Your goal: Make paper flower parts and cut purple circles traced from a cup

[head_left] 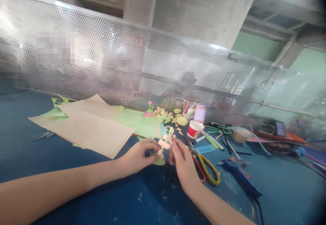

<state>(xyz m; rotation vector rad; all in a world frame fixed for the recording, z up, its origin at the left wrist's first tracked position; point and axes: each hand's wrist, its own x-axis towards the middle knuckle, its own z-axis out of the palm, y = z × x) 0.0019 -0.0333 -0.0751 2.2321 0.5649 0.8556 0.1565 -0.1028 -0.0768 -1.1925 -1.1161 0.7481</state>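
Observation:
Between my two hands stands a small paper craft [165, 143] with pale cream curled strips and a round green base [159, 160]. My left hand [142, 154] pinches it low on the left side, thumb and fingers closed near its stem. At the right side, the fingers of my right hand [181, 157] are closed against the end of a cream strip. Just right of that hand lie scissors [209, 169] with yellow and red handles, partly hidden by it. Slight blur softens the fine details of the craft.
Cream paper sheets [89, 126] and green sheets [137, 121] lie left. Behind are finished-looking paper pieces [182, 120], a red-and-white paper cup [195, 130] and a phone [199, 113]. A blue glue gun [240, 177] with a cord lies right. A perforated metal panel [158, 69] borders the table.

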